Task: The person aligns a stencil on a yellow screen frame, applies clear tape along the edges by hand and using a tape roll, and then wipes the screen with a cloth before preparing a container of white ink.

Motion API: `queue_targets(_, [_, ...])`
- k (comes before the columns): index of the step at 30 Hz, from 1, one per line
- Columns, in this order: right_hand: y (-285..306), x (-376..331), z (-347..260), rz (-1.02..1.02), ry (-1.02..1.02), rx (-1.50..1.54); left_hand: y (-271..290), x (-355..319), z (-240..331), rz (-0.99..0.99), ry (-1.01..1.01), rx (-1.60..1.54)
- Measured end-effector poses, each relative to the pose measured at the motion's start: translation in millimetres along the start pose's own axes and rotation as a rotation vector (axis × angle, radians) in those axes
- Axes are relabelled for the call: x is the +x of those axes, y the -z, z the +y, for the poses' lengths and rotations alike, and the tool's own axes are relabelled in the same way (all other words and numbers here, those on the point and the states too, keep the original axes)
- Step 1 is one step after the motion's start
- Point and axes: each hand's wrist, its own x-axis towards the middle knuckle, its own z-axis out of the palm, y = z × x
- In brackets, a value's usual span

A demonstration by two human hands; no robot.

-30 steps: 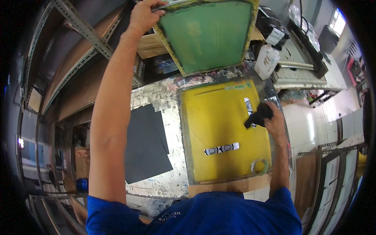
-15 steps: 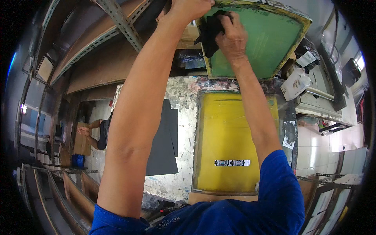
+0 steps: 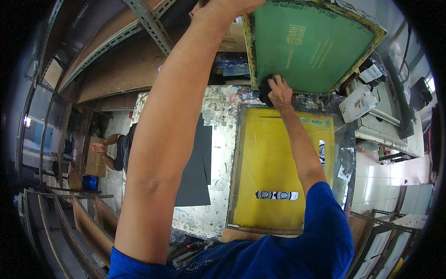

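Observation:
A green screen-printing frame (image 3: 320, 56) stands tilted up at the far end of the table, pale printed marks showing on its mesh. My left hand (image 3: 232, 7) grips its upper left edge, with some fingers cut off by the top of the picture. Bunched in my right hand (image 3: 281, 94) is a black cloth (image 3: 265, 91), pressed at the frame's lower left corner. Below my right forearm lies a yellow sheet (image 3: 274, 158) in a flat bed, with black-and-white printed strips (image 3: 277, 195) on it. Dark grey sheets (image 3: 193, 172) lie to the left.
Metal-and-board shelving (image 3: 118, 69) stands on the left. A white plastic container (image 3: 357, 103) sits at the right, beside a white bench (image 3: 395, 135). Another person's hands (image 3: 97, 147) show at far left, near a cardboard box (image 3: 94, 160). Racks fill both lower corners.
My right hand has moved the black cloth down from the mesh's upper left to its lower corner. The pale marks and another printed strip have come into sight. My left hand keeps its grip.

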Motion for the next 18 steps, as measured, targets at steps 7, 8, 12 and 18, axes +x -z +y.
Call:
queue_targets(7, [78,101,-33,0.23,0.044,0.052,2,-9,-1,0.041,-0.019,0.072])
queue_targets(8, [98,128,-39,0.293,0.061,0.049,1,-10,0,0.038,-0.024,0.055])
queue_targets(12, [149,198,-58,0.425,0.143,0.064,2,-8,1,0.089,-0.102,0.129])
queue_targets(18, [182,166,-62,0.404,0.089,0.243,8,-31,13,0.094,-0.094,0.179])
